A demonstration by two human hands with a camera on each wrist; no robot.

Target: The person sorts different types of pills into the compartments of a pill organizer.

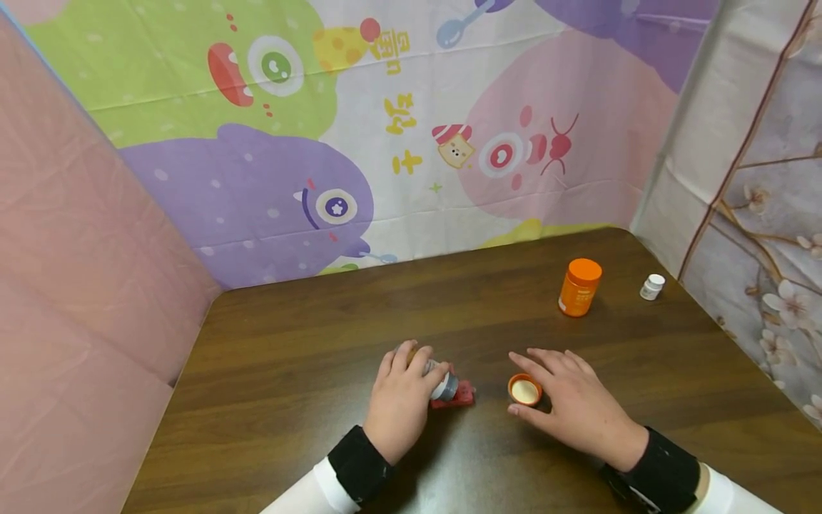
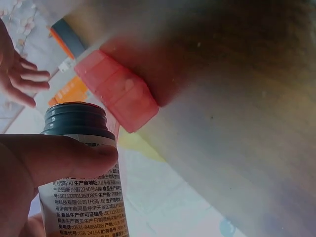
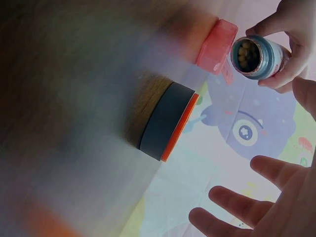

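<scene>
My left hand (image 1: 401, 403) grips a tilted bottle (image 1: 444, 386) with a dark grey threaded neck and a white printed label. The right wrist view shows the mouth of this bottle (image 3: 256, 57) uncapped, with several small yellowish pills inside. Beside and under its neck lies a translucent red pill box (image 1: 459, 397), whose compartments show in the left wrist view. My right hand (image 1: 578, 405) has its fingers spread around an upturned cap (image 1: 524, 391), dark grey outside with an orange rim. In the right wrist view the fingers stand apart from that cap (image 3: 168, 121).
An orange jar (image 1: 579, 288) with an orange lid stands at the back right of the brown wooden table (image 1: 308, 335). Further right is a small white bottle (image 1: 651, 287) near the table's edge. Printed cloths (image 1: 411, 207) hang behind and at both sides.
</scene>
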